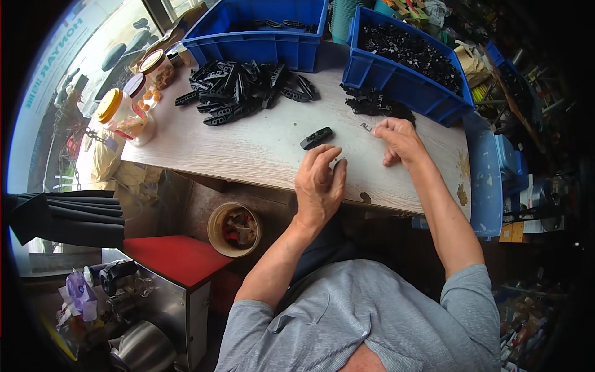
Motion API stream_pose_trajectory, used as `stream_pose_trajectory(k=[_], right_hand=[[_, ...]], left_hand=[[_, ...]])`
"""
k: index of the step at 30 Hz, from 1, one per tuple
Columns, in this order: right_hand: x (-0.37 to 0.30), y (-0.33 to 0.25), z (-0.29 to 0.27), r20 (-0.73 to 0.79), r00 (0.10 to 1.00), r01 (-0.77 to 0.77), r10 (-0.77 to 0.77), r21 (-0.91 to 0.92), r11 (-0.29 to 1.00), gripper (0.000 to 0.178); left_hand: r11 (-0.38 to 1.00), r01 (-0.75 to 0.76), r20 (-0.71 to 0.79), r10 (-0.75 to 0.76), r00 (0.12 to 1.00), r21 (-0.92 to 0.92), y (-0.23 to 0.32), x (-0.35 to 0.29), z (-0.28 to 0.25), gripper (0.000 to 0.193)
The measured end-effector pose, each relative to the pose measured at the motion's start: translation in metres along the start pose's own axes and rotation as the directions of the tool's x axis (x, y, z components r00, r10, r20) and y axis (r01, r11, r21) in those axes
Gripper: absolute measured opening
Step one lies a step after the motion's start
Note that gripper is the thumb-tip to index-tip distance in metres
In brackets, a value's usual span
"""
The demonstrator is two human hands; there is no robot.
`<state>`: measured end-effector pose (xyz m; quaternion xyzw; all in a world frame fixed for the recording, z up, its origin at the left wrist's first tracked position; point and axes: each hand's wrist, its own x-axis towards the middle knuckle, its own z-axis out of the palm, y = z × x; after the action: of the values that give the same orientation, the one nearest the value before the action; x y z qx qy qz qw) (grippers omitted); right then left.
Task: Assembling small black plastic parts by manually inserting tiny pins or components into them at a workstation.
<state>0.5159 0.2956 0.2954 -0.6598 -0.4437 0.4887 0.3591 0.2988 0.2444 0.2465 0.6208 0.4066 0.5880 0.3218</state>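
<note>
Bending loosely above the near edge of the desk (260, 146), the left hand (319, 186) has its fingers released; nothing shows between them, though the palm side is partly hidden. The black slotted piece (317, 138) lies on the desk just beyond these fingers, its underside out of sight.

Right hand (404, 142): thumb and forefinger drawn together, remaining fingers curled below. A tiny part (365, 126) shows just left of those fingertips; too small to make out, and cannot tell whether the fingers grip it or it lies on the desk.

Surroundings: near the right fingers, on their far side, a heap of small black parts (378, 105), too tangled to separate single outlines. Behind the heap stands a blue bin (409, 90) loaded with small dark pieces. Farther out and to the left of the left fingers, a pile of long black pieces (232, 90), many partly covered by others. A second blue bin (260, 53) blocks the space behind the pile; cut off by the upper edge, its front wall conceals part of its contents. Well left of the left fingers, a yellow-lidded jar (127, 121). Below the desk, lower left of these fingers, a round bucket (212, 229); mixed contents, not identifiable.
</note>
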Motion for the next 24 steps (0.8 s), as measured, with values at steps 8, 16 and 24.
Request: stream_pose_trajectory(k=[8, 16, 24], right_hand=[[-0.037, 0.025, 0.025, 0.27, 0.956, 0.019, -0.112, 0.325, 0.945, 0.02], [-0.034, 0.035, 0.032, 0.153, 0.964, 0.151, -0.216, 0.353, 0.923, 0.028], [-0.031, 0.041, 0.045, 0.124, 0.969, 0.154, -0.213, 0.367, 0.917, 0.027]], left_hand=[[0.998, 0.009, 0.227, 0.003, 0.974, -0.054, -0.006, 0.007, 0.021, 0.022], [0.708, 0.514, 0.333, -0.394, 0.857, -0.484, -0.015, 0.013, 0.021, 0.015], [0.644, 0.59, 0.38, -0.452, 0.807, -0.488, -0.022, 0.019, 0.014, 0.014]])
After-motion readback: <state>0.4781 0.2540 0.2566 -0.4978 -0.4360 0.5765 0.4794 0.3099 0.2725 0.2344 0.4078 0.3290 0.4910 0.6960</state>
